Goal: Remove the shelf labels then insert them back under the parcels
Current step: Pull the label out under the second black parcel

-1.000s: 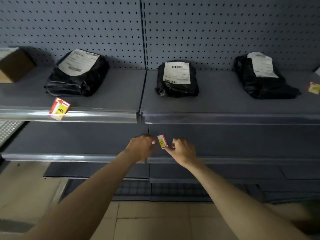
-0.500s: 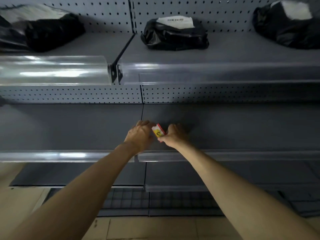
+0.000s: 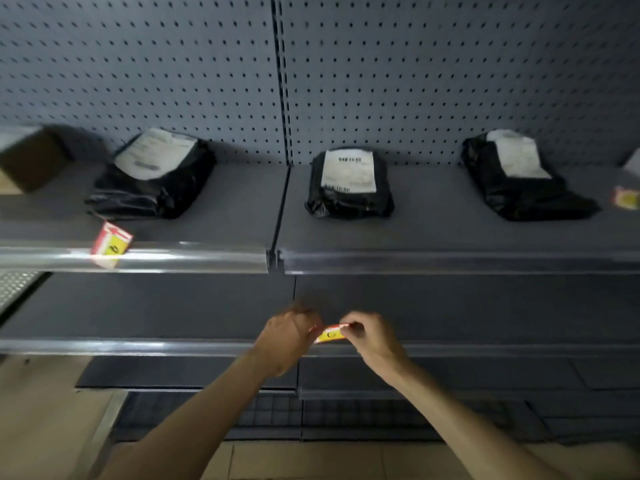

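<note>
I hold one shelf label between both my hands, in front of the lower shelf. My left hand pinches its left end and my right hand pinches its right end; the label is red and yellow. On the upper shelf lie three black parcels: left parcel, middle parcel, right parcel. A second label stands tilted at the clear front rail, just near the left parcel. A third label is at the far right edge, blurred.
</note>
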`<action>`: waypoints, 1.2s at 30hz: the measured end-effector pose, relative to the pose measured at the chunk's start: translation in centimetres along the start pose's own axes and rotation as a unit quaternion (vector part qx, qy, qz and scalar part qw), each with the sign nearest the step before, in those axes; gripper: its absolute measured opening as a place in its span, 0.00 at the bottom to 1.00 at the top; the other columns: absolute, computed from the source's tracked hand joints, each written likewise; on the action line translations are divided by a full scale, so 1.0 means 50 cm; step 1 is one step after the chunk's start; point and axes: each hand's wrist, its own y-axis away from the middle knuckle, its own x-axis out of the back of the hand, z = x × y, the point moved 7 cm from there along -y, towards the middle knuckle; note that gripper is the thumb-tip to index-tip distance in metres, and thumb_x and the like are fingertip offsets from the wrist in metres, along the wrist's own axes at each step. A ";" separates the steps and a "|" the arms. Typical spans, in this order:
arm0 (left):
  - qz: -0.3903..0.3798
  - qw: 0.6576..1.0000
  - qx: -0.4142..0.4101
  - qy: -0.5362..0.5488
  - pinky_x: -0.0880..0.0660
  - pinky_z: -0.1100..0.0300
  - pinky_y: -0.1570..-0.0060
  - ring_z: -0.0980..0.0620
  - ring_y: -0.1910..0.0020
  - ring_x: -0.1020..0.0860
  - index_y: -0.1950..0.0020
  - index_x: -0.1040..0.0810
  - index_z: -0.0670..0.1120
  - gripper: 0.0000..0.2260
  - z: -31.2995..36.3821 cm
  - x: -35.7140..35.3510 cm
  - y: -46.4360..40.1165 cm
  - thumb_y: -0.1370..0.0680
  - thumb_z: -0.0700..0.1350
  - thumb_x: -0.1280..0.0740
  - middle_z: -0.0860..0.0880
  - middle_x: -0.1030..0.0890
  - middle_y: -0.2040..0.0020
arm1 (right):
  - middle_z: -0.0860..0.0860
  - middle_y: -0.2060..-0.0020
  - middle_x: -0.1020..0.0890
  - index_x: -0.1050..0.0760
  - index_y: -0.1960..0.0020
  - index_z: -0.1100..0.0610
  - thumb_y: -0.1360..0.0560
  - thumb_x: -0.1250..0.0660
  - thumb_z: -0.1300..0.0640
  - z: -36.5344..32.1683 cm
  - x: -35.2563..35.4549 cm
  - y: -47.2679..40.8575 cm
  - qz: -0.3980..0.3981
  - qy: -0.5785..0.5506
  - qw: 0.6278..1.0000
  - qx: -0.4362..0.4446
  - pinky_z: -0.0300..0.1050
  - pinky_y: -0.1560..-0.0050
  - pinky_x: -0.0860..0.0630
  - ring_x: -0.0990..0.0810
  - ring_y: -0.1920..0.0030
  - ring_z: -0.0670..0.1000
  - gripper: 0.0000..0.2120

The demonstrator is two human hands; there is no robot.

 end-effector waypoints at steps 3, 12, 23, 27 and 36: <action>0.021 0.999 -0.048 0.013 0.26 0.55 0.51 0.48 0.50 0.24 0.53 0.21 0.47 0.06 0.078 0.092 0.032 0.21 0.47 0.36 0.48 0.20 0.53 | 0.49 0.63 0.21 0.20 0.57 0.56 0.26 0.30 0.63 -0.072 0.081 0.051 0.017 -0.015 1.000 0.006 0.37 0.68 0.26 0.23 0.71 0.43 0.04; 0.123 0.992 -0.016 0.003 0.26 0.51 0.51 0.46 0.50 0.24 0.50 0.22 0.45 0.06 0.165 0.289 -0.035 0.22 0.46 0.34 0.46 0.20 0.52 | 0.48 0.62 0.23 0.21 0.56 0.55 0.25 0.32 0.64 -0.224 0.292 0.018 0.083 0.001 0.996 0.044 0.35 0.67 0.27 0.22 0.71 0.47 0.05; 0.113 0.990 0.040 -0.073 0.29 0.50 0.39 0.45 0.41 0.26 0.37 0.24 0.46 0.15 0.153 0.238 -0.034 0.24 0.42 0.35 0.47 0.21 0.42 | 0.50 0.57 0.24 0.19 0.51 0.59 0.23 0.34 0.62 -0.227 0.322 -0.030 0.089 0.035 0.994 0.056 0.47 0.55 0.22 0.22 0.60 0.50 0.05; 0.099 0.989 0.037 -0.104 0.29 0.51 0.41 0.46 0.43 0.27 0.43 0.22 0.46 0.11 0.157 0.237 -0.037 0.23 0.45 0.38 0.47 0.25 0.44 | 0.52 0.54 0.23 0.20 0.50 0.60 0.23 0.35 0.62 -0.234 0.324 -0.036 0.089 0.044 0.993 0.059 0.52 0.51 0.21 0.21 0.57 0.52 0.05; 0.100 0.988 0.042 -0.111 0.29 0.52 0.41 0.47 0.43 0.27 0.35 0.27 0.47 0.17 0.166 0.230 -0.031 0.24 0.43 0.39 0.49 0.24 0.40 | 0.51 0.56 0.25 0.19 0.51 0.60 0.23 0.34 0.63 -0.238 0.315 -0.043 0.079 0.053 0.993 0.068 0.51 0.52 0.20 0.22 0.57 0.51 0.05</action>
